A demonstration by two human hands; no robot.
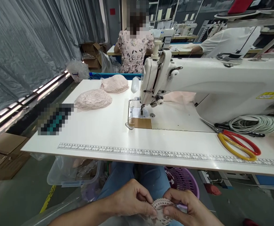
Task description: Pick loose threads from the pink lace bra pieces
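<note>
Head view: white sewing table's [118, 138] near edge has loads of room, while left hand [129, 199] and right hand [189, 208] below it both pinch a small pink lace piece [159, 207] between them.

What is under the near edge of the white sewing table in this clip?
Under the white sewing table: a clear plastic bin, a purple perforated basket and blue-jeaned knees. The tabletop covers whatever lies further back; the bin's contents are unclear.

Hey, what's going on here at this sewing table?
A person sits at a white table with a sewing machine. Both the left hand and right hand pinch a small lace piece over the lap, below the table edge. Two lace piles and scissors lie on the table.
</note>
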